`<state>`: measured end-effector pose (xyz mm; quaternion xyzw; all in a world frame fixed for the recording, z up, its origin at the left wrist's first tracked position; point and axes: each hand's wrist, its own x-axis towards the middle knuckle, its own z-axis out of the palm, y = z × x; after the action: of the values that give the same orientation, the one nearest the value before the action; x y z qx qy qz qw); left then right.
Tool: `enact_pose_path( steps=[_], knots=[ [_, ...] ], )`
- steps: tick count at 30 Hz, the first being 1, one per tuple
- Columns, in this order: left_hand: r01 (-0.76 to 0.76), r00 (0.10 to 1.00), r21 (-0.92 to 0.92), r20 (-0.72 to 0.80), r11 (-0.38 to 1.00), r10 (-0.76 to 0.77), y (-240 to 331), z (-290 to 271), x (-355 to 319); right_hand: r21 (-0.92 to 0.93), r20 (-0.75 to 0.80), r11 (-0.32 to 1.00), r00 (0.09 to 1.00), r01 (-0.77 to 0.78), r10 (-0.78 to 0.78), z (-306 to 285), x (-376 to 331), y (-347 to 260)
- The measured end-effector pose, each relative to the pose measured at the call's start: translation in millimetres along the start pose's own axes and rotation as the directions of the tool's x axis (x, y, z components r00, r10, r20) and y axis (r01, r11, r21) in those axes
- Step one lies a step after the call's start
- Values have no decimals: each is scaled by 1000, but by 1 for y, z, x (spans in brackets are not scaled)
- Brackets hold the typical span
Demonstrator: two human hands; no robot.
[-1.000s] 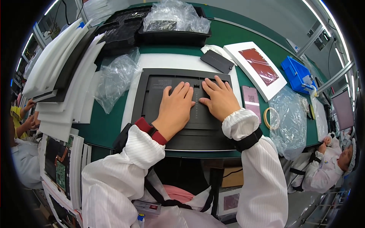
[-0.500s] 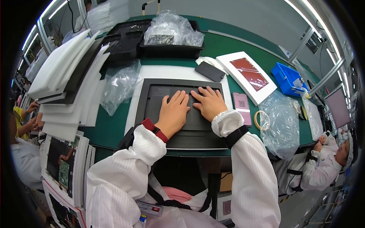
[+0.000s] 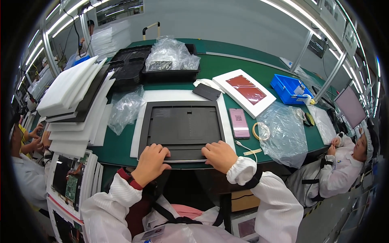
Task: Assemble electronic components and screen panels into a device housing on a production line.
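Note:
A black rectangular panel [image 3: 184, 123] with a raised border and a recessed middle lies flat on a white foam sheet [image 3: 162, 96]. My left hand [image 3: 150, 163] grips its near edge toward the left corner, fingers curled over the top and thumb at the front. At the right part of the same edge, my right hand [image 3: 221, 156] has its fingers bent over the border; its underside is hidden. Beyond the panel's far right corner lies a small dark grey flat cover [image 3: 206, 92].
White foam sheets [image 3: 71, 93] are stacked at left, above opened units with circuit boards [image 3: 73, 186]. Farther back stands a black tray [image 3: 170, 75] with plastic wrap. To the right are a white-framed panel [image 3: 243, 92], a phone [image 3: 239, 123], a tape roll [image 3: 260, 131] and a blue bin [image 3: 289, 90].
Both hands have come back from the panel's middle to its near edge, and their flat fingers are now bent around it. The view has tilted up, showing a white cable beside the phone.

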<state>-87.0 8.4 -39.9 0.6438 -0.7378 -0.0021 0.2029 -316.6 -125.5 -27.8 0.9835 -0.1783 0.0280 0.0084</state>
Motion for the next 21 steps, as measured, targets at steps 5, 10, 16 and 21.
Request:
enact_pose_path(
  steps=[5,10,16,21],
  knots=[
    [-71,997,75,3,995,71,6,-35,14,18,-121,997,990,75,-72,-28,4,9],
    [-71,957,133,-270,989,105,9,-83,57,498,-187,867,980,32,72,-95,24,63],
    [-62,861,124,-496,990,116,-18,-105,116,617,-359,781,849,-95,387,-85,24,125],
    [33,749,234,-650,972,131,-31,-103,131,729,-474,683,744,32,471,-42,51,134]
  ],
)
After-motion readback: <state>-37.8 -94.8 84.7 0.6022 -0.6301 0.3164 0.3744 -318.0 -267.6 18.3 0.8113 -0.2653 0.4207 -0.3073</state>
